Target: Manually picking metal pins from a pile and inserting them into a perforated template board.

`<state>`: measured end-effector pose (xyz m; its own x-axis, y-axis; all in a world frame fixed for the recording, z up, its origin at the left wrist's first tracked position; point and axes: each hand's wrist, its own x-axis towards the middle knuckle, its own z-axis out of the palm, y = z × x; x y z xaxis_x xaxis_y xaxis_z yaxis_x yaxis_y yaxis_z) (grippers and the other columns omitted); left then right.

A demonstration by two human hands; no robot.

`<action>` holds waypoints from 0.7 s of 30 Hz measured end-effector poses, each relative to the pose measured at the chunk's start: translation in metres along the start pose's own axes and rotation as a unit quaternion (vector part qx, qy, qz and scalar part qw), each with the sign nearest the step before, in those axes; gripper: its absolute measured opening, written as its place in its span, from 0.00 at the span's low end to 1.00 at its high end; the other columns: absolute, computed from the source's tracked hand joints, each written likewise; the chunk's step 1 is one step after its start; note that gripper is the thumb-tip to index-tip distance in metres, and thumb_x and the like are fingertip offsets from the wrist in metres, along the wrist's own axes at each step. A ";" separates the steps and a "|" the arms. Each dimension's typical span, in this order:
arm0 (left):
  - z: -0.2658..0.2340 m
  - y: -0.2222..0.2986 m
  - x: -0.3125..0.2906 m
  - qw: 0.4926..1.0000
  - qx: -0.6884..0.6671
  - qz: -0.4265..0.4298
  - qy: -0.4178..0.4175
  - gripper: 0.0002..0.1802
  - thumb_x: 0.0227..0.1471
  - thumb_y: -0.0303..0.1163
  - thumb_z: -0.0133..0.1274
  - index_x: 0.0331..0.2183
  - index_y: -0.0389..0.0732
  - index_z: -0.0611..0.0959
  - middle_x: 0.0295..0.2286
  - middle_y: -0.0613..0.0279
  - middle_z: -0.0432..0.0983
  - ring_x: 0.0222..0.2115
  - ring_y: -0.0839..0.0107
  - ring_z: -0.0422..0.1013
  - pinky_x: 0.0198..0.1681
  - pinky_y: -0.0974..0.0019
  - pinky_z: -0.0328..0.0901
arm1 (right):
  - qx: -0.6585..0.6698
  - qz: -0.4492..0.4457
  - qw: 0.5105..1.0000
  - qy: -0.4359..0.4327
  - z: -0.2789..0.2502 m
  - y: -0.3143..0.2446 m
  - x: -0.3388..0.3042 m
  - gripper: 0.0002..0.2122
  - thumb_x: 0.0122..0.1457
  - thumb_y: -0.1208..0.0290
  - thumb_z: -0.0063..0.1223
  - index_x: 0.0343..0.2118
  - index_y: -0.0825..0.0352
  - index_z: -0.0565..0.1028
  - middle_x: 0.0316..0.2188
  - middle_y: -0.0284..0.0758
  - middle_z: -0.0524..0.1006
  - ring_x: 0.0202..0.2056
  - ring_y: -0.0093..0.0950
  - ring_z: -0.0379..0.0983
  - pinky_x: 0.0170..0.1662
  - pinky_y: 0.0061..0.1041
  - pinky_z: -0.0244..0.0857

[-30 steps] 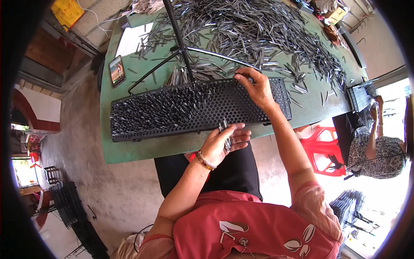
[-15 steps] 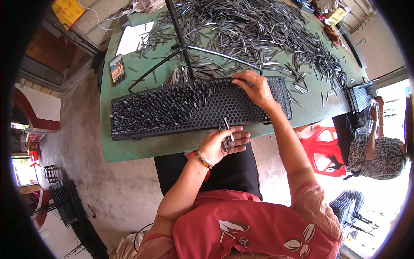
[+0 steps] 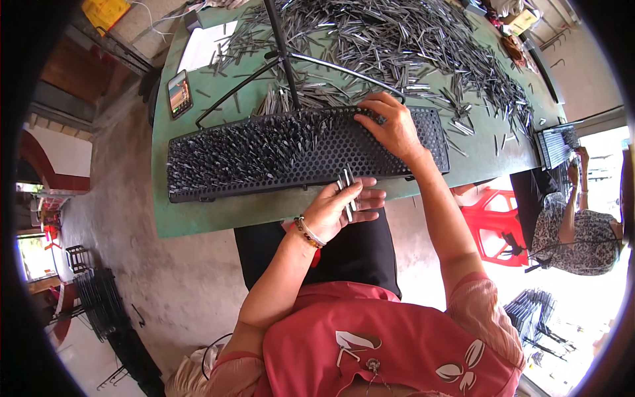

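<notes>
Since the earlier frame, the thin strips (image 3: 349, 176) in the left hand (image 3: 344, 202) have shifted and now fan apart, and the right hand's (image 3: 390, 129) thumb and fingers look further apart. The whole bench (image 3: 198, 221) sits slightly higher in view, probably because the head has tilted.

The strips are at the near edge of the perforated rack (image 3: 344, 149), right of its middle. The left grip is narrow, thumb pressing them against the fingers, whose tips are loosely extended. They look light, stiff and smooth enough to slide over one another; likely metal, so hardly fragile. Each is probably best taken singly near one end, between thumb and forefinger. The right hand is at the rack's far edge, fingers bent; whether its grip pinches a strip, I cannot tell.

The black rack seems rigid and would be steadiest held by its rim. Packed pieces (image 3: 231, 155) stand in its left part, tilted various ways; open holes show to the right.

Beyond it are a black metal stand (image 3: 282, 49) and a broad heap of loose strips (image 3: 410, 53). A phone (image 3: 179, 94) and white paper (image 3: 205, 49) lie far left. At right, a co-worker (image 3: 575, 231) reaches to another rack (image 3: 552, 147).
</notes>
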<state>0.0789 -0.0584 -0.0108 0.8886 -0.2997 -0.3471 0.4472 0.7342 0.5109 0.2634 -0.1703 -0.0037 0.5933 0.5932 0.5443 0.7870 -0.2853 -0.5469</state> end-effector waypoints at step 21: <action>0.000 -0.006 0.003 1.000 -0.017 0.012 0.007 0.19 0.59 0.32 0.41 0.48 0.30 0.69 0.43 0.48 0.72 0.42 0.64 0.72 0.46 0.63 0.68 | 0.184 0.264 0.944 0.077 -0.008 -0.036 -0.009 0.09 0.55 0.70 0.57 0.33 0.73 0.76 0.26 0.33 0.78 0.29 0.16 0.72 0.34 0.16 0.66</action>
<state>0.0791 -0.0636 -0.0150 0.8976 -0.2725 -0.3464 0.4213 0.7611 0.4931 0.2315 -0.1713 0.0160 0.9264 0.3165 0.2041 0.2791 -0.2130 -0.9363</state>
